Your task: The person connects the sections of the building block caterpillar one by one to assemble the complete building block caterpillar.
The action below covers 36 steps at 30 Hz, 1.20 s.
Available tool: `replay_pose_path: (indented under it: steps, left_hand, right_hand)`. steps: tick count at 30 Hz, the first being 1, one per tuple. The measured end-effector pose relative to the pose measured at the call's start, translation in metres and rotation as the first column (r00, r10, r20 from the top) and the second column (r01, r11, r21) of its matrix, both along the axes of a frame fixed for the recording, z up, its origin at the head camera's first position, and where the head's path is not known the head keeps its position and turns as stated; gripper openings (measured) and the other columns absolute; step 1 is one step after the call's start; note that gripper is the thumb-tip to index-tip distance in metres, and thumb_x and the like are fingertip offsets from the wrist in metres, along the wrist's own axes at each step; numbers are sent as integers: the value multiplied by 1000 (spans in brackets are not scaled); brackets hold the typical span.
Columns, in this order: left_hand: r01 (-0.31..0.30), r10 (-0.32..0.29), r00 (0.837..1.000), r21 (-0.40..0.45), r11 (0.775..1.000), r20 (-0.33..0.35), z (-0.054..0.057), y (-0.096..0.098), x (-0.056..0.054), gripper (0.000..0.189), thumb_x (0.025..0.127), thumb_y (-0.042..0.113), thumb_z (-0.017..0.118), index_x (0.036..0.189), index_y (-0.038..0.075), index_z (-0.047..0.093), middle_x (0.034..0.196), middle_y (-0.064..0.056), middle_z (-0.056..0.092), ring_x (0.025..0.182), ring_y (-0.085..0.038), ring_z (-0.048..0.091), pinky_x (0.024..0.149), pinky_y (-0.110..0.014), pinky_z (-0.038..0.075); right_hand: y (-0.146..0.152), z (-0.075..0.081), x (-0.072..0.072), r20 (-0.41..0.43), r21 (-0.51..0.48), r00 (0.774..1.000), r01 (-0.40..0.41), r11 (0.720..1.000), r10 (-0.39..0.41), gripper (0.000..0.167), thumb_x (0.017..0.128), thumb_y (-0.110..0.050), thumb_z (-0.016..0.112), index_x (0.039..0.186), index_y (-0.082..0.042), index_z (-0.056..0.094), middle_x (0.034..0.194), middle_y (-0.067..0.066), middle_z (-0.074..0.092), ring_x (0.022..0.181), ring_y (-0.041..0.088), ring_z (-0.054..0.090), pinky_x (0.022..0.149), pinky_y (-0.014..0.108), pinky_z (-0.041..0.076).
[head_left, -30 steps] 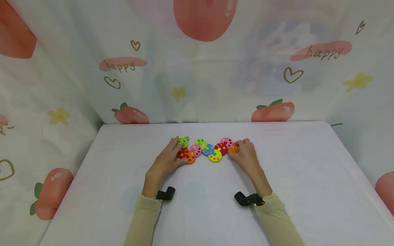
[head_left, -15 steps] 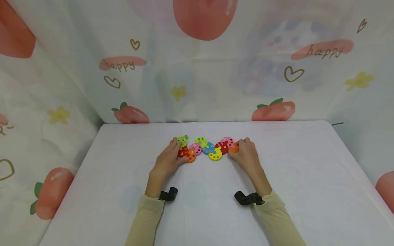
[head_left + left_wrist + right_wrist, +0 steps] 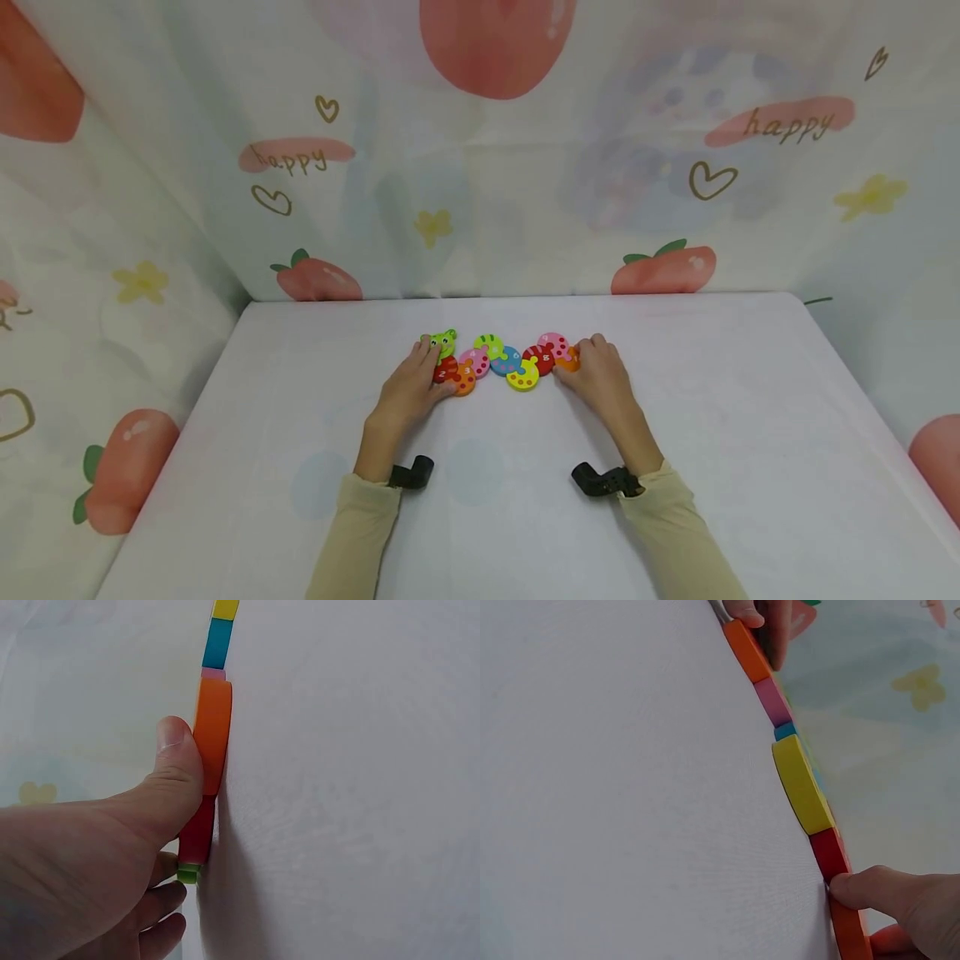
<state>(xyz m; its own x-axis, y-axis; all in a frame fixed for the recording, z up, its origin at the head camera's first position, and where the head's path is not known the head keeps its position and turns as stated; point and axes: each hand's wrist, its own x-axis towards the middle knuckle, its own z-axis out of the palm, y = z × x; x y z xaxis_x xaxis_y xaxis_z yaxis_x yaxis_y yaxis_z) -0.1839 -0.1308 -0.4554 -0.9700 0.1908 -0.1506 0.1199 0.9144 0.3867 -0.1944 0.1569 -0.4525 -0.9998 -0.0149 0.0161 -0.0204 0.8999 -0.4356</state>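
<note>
A flat caterpillar puzzle (image 3: 506, 360) of brightly coloured, numbered round pieces lies joined in a zigzag row on the table. Its green smiling head (image 3: 446, 341) is at the left end. My left hand (image 3: 405, 390) holds that end, the fingers over the head and the thumb at the orange piece (image 3: 213, 735) marked 3. At the other end, my right hand (image 3: 602, 377) pinches the last orange piece (image 3: 847, 922), partly covering it. The right wrist view shows the yellow piece (image 3: 801, 784) edge-on along the row between both hands.
White cloth covers the table (image 3: 495, 525). Behind it hangs a printed backdrop (image 3: 510, 192) with fruit, hearts and "happy" lettering. Black wrist cameras stick out from the left wrist (image 3: 412, 473) and right wrist (image 3: 603, 481).
My left hand and forearm have shifted slightly right and forward. The green head has moved a little left and shows more of its face. My right hand has stayed almost still.
</note>
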Motion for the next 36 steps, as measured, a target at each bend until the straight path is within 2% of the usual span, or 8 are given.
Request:
replay_pose_path:
  steps: [7, 15, 21, 36]
  left_hand:
    - [8, -8, 1000, 9, 1000, 8, 2, 2, -1, 80, 90, 42, 63, 154, 9, 27, 164, -13, 13, 152, -27, 15, 121, -44, 24]
    - [23, -23, 1000, -13, 1000, -16, 5, 3, -3, 79, 90, 41, 64, 153, 8, 29, 163, -14, 16, 151, -28, 18, 120, -44, 25]
    - [27, -27, 1000, -5, 1000, -15, 3, 3, -1, 79, 90, 41, 65, 152, 7, 30, 163, -15, 16, 151, -30, 18, 121, -44, 23]
    - [12, -12, 1000, 19, 1000, 15, -3, -1, -3, 80, 91, 42, 63, 154, 10, 26, 164, -13, 13, 152, -30, 15, 123, -44, 18]
  right_hand:
    - [3, 4, 0, -11, 16, 1000, -6, 1000, 7, 51, 83, -29, 76, 114, 8, 62, 101, 21, 57, 88, 30, 53, 78, 39, 54]
    - [4, 5, 0, -17, 7, 1000, -12, 1000, 13, 51, 83, -29, 76, 115, 9, 62, 100, 21, 58, 88, 30, 53, 77, 39, 54]
    - [5, 5, 3, -7, 14, 1000, -22, 1000, 22, 52, 83, -30, 76, 114, 10, 63, 99, 22, 58, 84, 29, 53, 72, 37, 52]
    - [4, 8, 5, 12, 24, 999, -35, 999, 35, 54, 86, -31, 73, 121, 8, 62, 103, 23, 59, 89, 31, 56, 76, 40, 55]
